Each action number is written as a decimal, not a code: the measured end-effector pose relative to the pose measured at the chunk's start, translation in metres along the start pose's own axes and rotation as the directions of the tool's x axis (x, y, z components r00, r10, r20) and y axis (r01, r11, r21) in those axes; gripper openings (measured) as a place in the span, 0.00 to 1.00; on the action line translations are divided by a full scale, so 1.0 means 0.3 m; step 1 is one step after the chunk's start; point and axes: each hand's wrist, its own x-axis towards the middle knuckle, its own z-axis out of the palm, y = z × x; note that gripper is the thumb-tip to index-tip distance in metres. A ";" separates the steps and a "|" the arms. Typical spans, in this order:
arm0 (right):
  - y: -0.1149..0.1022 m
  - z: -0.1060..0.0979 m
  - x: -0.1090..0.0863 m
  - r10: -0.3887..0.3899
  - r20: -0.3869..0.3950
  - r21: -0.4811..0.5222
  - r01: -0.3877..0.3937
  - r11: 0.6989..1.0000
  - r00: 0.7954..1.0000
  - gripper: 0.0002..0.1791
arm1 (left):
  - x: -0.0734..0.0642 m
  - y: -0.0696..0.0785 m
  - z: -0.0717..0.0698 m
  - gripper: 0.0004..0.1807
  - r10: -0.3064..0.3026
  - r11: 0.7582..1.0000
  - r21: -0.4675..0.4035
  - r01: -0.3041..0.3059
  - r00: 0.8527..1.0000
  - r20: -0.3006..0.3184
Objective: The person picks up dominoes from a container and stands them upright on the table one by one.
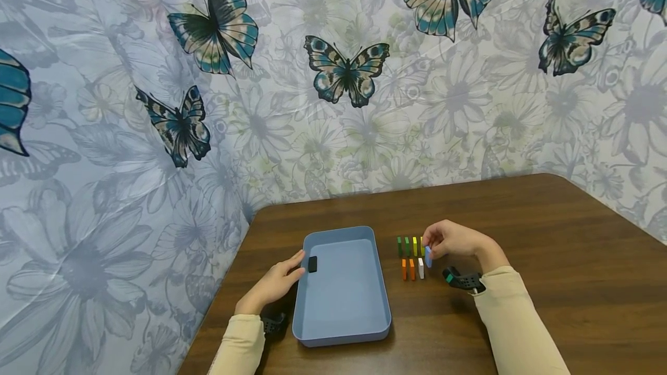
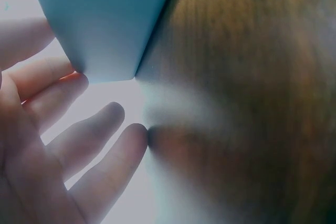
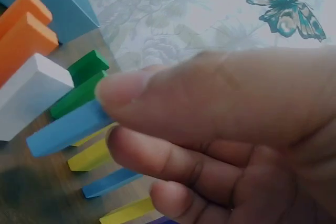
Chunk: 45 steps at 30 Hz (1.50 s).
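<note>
My right hand (image 1: 454, 242) pinches a blue domino block (image 3: 63, 132) between thumb and finger, just right of the other blocks on the table. Close by stand a white block (image 1: 421, 268), two orange blocks (image 1: 408, 269), green blocks (image 1: 403, 246) and yellow blocks (image 3: 92, 156). Beyond the held piece, the right wrist view shows another blue block (image 3: 110, 182). My left hand (image 1: 276, 282), its fingers extended, touches the left wall of a blue tray (image 1: 344, 341). Inside that tray, against the left side, is a small black block (image 1: 312, 264).
Everything stands on a brown wooden table (image 1: 563, 236). A wall with butterfly print (image 1: 346, 71) rises behind the table and at its left. A dark wrist strap (image 1: 462, 279) sits on the right wrist.
</note>
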 end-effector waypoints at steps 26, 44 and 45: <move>0.024 0.039 0.006 0.102 0.062 -0.013 -0.101 0.995 0.993 0.13 | 0.008 -0.014 -0.001 0.30 -0.005 1.000 -0.009 0.005 1.000 -0.006; 0.005 0.028 -0.009 0.129 0.043 -0.041 -0.128 0.991 0.991 0.12 | 0.007 -0.013 0.000 0.30 -0.013 1.000 -0.001 0.013 1.000 0.004; 0.003 0.024 -0.012 0.131 0.039 -0.036 -0.129 0.991 0.991 0.13 | 0.007 -0.014 0.001 0.30 -0.009 1.000 -0.002 0.009 1.000 0.001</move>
